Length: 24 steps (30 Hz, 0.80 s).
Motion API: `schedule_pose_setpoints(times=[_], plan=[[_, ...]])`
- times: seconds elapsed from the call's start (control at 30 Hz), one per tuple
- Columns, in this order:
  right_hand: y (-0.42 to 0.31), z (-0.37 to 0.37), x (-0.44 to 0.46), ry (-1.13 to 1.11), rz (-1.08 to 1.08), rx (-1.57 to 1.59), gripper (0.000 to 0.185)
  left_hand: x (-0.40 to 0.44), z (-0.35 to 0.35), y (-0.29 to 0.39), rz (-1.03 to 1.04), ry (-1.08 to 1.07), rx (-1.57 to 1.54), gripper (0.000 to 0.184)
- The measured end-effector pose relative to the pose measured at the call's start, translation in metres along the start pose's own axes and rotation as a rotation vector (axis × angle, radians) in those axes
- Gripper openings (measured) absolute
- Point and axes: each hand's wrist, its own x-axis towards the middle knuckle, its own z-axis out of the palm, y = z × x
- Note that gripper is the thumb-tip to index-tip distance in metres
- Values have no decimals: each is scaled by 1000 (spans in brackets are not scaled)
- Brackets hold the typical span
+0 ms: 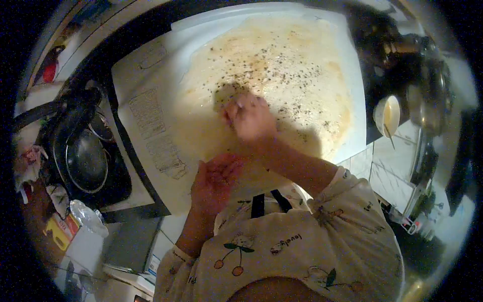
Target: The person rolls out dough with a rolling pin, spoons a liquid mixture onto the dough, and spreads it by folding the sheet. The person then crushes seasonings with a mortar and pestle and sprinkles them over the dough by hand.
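A wide, thin sheet of rolled-out dough [322, 55] lies over a pale surface, with dark specks [297, 73] scattered across its upper and right parts. My right hand [249, 116] is above the middle of the dough, its fingers drawn together and pointing down. Whatever they pinch is too small or hidden to make out. Close to the near edge of the dough, my left hand [217, 178] is turned palm up, loosely cupped. Nothing can be made out clearly in its dim palm.
A white bowl [386, 115] with yellowish liquid and a utensil stands right of the dough. On the left are a dark pan [86, 160], crumpled foil [89, 217] and a yellow-and-red package [63, 230]. Printed markings [147, 113] show on the sheet's left side.
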Motion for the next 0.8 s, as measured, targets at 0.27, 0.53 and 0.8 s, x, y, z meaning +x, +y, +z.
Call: schedule_pose_setpoints(times=[0.27,0.53,0.8], plan=[[-70,-113,-58,-298,-479,177,21,10,25,23,-161,83,167,49],[-71,-99,-82,-148,-499,219,26,14,2,27,79,-61,-818,44],[-2,-88,-32,213,-358,302,19,10,-5,42,129,-89,-969,44]])
